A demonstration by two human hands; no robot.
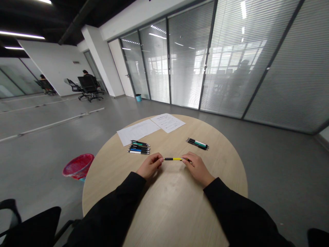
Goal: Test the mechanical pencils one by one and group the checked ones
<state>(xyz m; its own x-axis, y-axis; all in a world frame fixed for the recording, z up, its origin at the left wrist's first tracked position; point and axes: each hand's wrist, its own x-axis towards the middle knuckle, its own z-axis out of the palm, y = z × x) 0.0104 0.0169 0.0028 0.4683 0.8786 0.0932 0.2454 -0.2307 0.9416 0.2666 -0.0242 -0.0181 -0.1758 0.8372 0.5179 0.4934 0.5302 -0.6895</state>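
Yellow-and-black pen (173,159) is lying crosswise between two hands at the centre of the frame, over the round wooden desk (171,209); whether it is touching the surface, I cannot tell. The left hand (151,165) is pinching the tip at the pen's dark end, its thumb and forefinger pressing together with no gap showing beyond the pen itself. The right hand (196,168) is gripping the yellow end in the same way, its fingers closing around the barrel and partly hiding it.

Left of centre, just beyond the left hand, a group of pens (140,150) is lying close together, showing black, green, blue and white parts. Right of centre, beyond the right hand, a smaller group of pens (199,143) is resting, with black and teal parts showing. Toward the far edge of the desk, a left sheet (138,131) and a right sheet (168,122) are lying near each other, both bearing print too small to read.

At the left of the frame, a red-lined bin (78,165) is standing beside the desk. In the upper left, a person (87,73) is sitting near black office chairs (88,84).
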